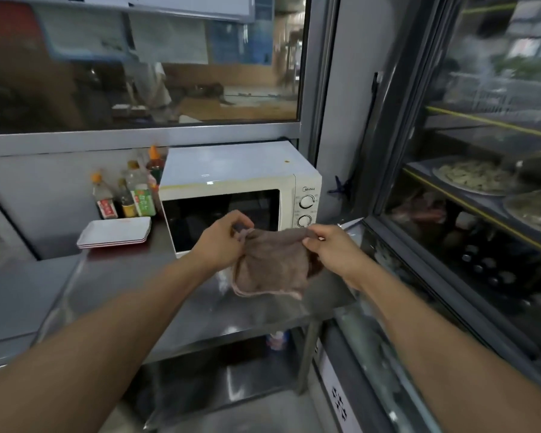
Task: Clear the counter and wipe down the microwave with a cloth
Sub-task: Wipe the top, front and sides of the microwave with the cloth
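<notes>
From the head camera, both hands hold a brown cloth (270, 264) up in front of the microwave (238, 195), above the steel worktop (132, 289): the left hand (222, 242) has its fingers pinching the cloth's upper left corner, the right hand (331, 245) pinches the upper right edge. Left of the microwave (its door closed) stand sauce bottles (128, 192) behind a stack of white trays (114, 232).

Just above the right hand (331, 246), the microwave (231, 189) carries the brand name "Midea" at the top of its control panel (306, 204), over the two dials. Up and to the left of the left hand (221, 242), the green-labelled bottle (142, 195) bears white Chinese characters, too blurred to read.
</notes>
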